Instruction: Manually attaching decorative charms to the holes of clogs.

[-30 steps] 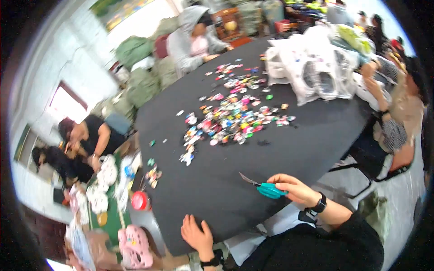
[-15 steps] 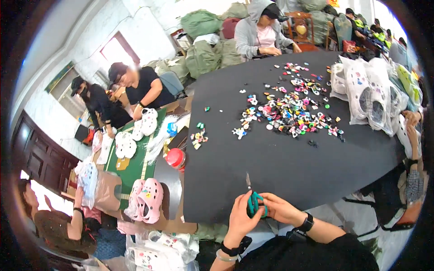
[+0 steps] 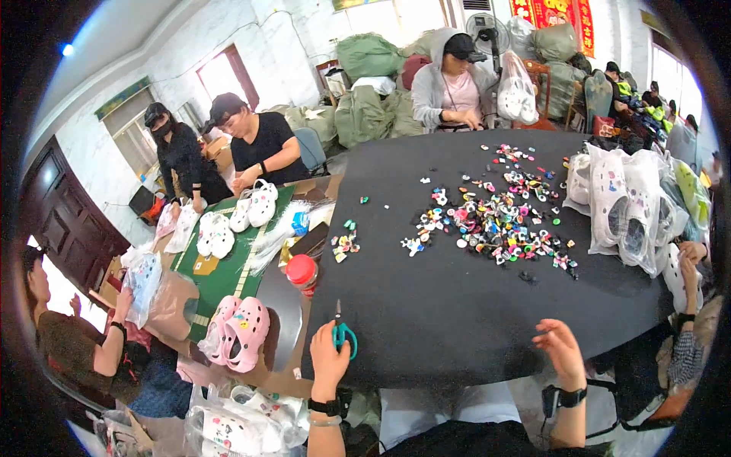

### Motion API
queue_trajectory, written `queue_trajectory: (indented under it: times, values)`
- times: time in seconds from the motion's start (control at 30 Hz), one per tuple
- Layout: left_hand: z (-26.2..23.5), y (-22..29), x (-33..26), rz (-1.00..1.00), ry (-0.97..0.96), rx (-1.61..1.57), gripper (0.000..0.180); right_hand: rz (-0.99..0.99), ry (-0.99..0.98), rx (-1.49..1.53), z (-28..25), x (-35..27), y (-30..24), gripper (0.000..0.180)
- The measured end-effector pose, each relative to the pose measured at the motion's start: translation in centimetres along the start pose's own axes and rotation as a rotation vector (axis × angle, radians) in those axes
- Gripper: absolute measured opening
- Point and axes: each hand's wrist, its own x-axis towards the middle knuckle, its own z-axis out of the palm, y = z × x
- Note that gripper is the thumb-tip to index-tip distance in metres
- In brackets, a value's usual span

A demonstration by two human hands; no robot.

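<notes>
My left hand (image 3: 329, 362) is at the near left edge of the black table (image 3: 426, 327). It is closed on a pair of scissors (image 3: 348, 340) with teal handles; the blades point away from me. Part of the handles is hidden behind my fingers. My right hand (image 3: 561, 349) is raised over the near right side of the table, fingers bent and apart, with nothing in it. Farther up the table lies a heap of small colourful shoe charms (image 3: 502, 225). A smaller group of charms (image 3: 345, 242) lies toward the left edge.
A red-lidded jar (image 3: 301, 273) and pink clogs (image 3: 242, 335) stand left of the table. Bagged white clogs (image 3: 628, 202) are piled at the right. People work around: one in a grey hood (image 3: 457, 87) across, others at a green board (image 3: 247, 283), another's hand (image 3: 691, 255) at right.
My hands have parted. The left has carried the scissors to the left; the right has let go and moved right, opening. The person across now has a bag of white clogs beside them.
</notes>
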Motion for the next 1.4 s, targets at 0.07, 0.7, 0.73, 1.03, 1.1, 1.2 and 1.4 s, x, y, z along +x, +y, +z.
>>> queue_trajectory:
  times: [0.07,0.7,0.73,1.03,1.1,1.2,1.4]
  values:
    - [0.4,0.0,0.7,0.004,0.007,-0.033,0.051,-0.058,0.106,-0.022,-3.5,-1.0,-0.7,0.027]
    - [3.0,-1.4,-0.4,-0.051,0.022,0.21,0.045,-0.343,0.853,-0.687,-23.0,-7.6,-11.4,0.038]
    - [3.0,-1.5,-0.3,-0.062,0.014,0.203,0.045,-0.343,0.863,-0.705,-23.5,-7.1,-11.5,0.038]
    - [3.0,-1.5,0.0,-0.049,0.048,0.176,0.043,-0.574,0.835,-1.009,-35.4,-6.6,-14.6,0.042]
    - [2.8,-2.0,-0.2,-0.087,0.061,0.237,0.044,-0.616,0.693,-1.223,-33.6,-5.4,-15.9,0.047]
    - [2.4,-2.4,-0.9,-0.046,0.066,0.186,0.041,-0.558,0.63,-1.733,-29.7,-6.0,-15.8,0.052]
    - [3.0,-1.9,-0.6,-0.029,0.087,0.171,0.042,-0.411,0.718,-1.317,-30.3,-4.0,-12.4,0.066]
